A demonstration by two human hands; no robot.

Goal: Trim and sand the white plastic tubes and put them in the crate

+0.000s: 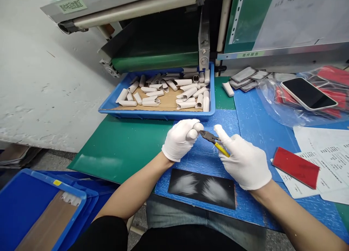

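Note:
Both my hands wear white gloves and meet over a blue foam mat (245,120). My left hand (181,139) is closed around a small white plastic piece (196,127), held at its fingertips. My right hand (244,158) grips yellow-handled cutting pliers (214,140), whose dark jaws point left and touch the white piece. Just behind my hands lies a blue tray (159,114) lined with cardboard and holding several similar white plastic pieces.
A conveyor machine (152,44) rises behind the tray. A phone (308,93) rests on a plastic bag of red parts at right. A red card (296,167) lies on papers. One dark plate (201,188) sits near me. Blue bins (35,211) stand lower left.

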